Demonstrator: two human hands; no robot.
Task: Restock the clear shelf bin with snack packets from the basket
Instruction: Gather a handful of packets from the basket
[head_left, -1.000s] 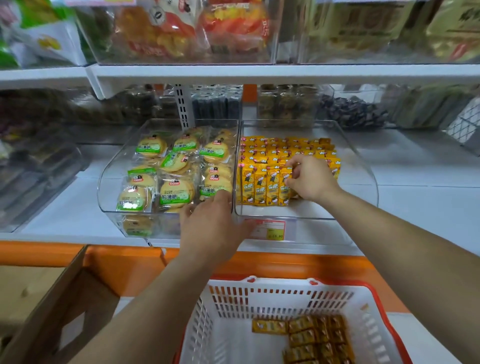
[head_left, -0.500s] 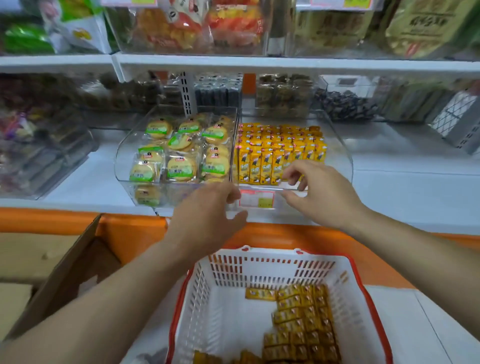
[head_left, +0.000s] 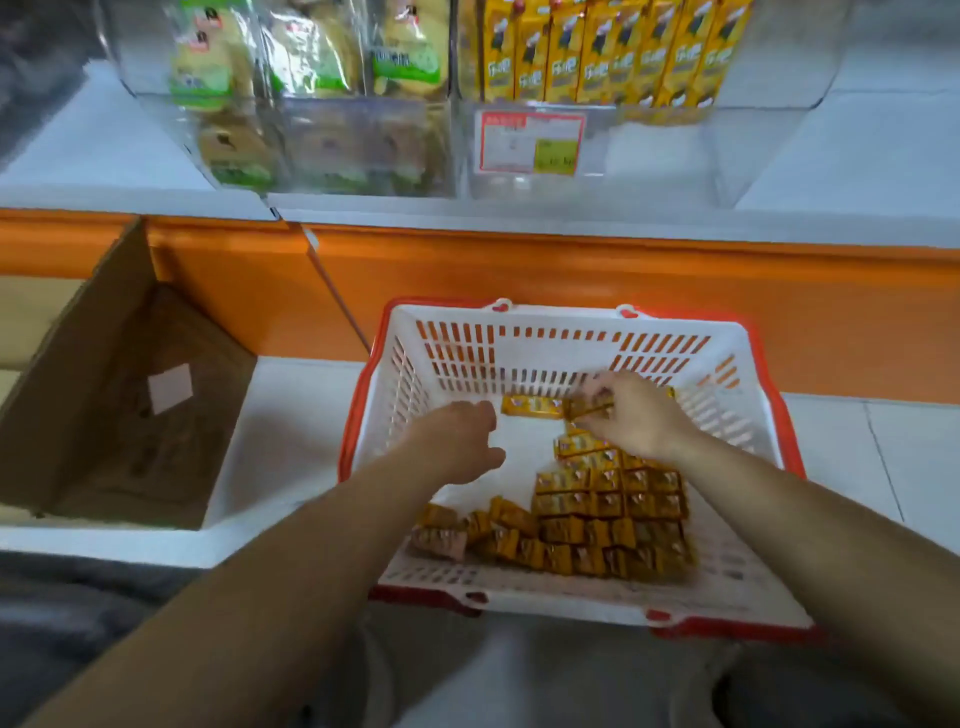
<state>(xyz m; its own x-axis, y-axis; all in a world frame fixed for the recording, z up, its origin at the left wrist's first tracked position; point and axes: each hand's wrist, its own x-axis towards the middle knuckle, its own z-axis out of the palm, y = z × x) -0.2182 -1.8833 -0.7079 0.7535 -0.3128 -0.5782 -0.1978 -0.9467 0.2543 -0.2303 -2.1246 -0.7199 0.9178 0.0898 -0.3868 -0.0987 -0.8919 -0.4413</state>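
**Both hands down from the shelf, into the basket**

Since a second ago both hands have left the shelf bins and dropped into the white, red-rimmed basket (head_left: 550, 343). The right hand (head_left: 636, 415) pinches a few yellow snack packets (head_left: 608, 512) near the far wall of the basket. The rest lie in rows along its right side and near edge. The left hand (head_left: 457, 441) hangs over the bare basket floor just left of them, fingers loosely bent downward. As far as the motion blur allows, it holds nothing. Above, the clear shelf bin (head_left: 701, 150) holds upright yellow packets behind a red-framed price label (head_left: 530, 141), with a bin of green-labelled cakes (head_left: 332, 145) beside it. An open cardboard box (head_left: 130, 415) sits left of the basket.
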